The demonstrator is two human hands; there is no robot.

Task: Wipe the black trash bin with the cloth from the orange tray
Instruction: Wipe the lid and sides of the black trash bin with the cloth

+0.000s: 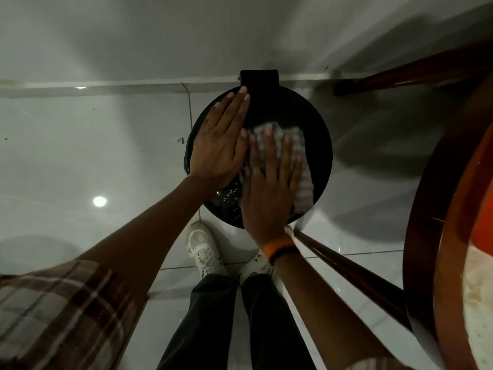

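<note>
A round black trash bin (260, 156) is seen from directly above, standing on a glossy pale tiled floor (106, 156) against the foot of a white wall. Its lid is closed, with a square hinge block at the far edge touching the wall.

A pale, textured cloth (300, 161) lies flat on the lid, on its right half, reaching from near the centre down toward the near right rim. The right hand (269, 188) lies on top of it, palm down, fingers spread wide and pressing the cloth against the lid rather than pinching it. Cloth shows beyond the fingertips and along the hand's right side. An orange and black band circles that wrist.

The left hand (221, 145) lies flat on the bare left half of the lid, fingers straight and close together, apparently steadying the bin. It holds nothing. The two hands touch along their inner edges.

The near part of the lid glistens with small droplets or sheen, which suggests wiping is under way. The cloth is already out of its tray and on the bin; the bin's sides are hidden from above, so whether they are wiped cannot be told.

At the right edge, a round wooden table (426, 236) carries a slice of the orange tray (484, 214). Below, the person's white shoes and dark trousers show.
</note>
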